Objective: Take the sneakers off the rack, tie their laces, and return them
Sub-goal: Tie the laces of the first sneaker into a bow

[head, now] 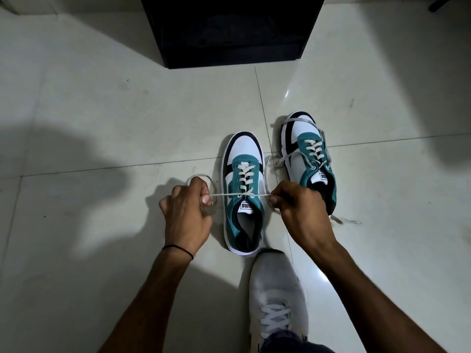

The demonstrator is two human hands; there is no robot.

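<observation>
The left grip (187, 212) and right grip (303, 212) each pinch one end of the white lace (225, 194), drawn taut across the teal-and-white sneaker (244, 149) that stands on the tiled floor (102, 118) between them. The second sneaker (302, 146), its laces loose, sits just beyond the right grip. The black rack (229, 29) stands well ahead of both.

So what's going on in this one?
A person is tying the lace of the nearer teal-and-white sneaker on the tiled floor. The left hand and right hand each pinch a lace end and pull it sideways, taut, above the tongue. The second sneaker stands just right of it, laces loose. Both are off the dark rack beyond.
</observation>
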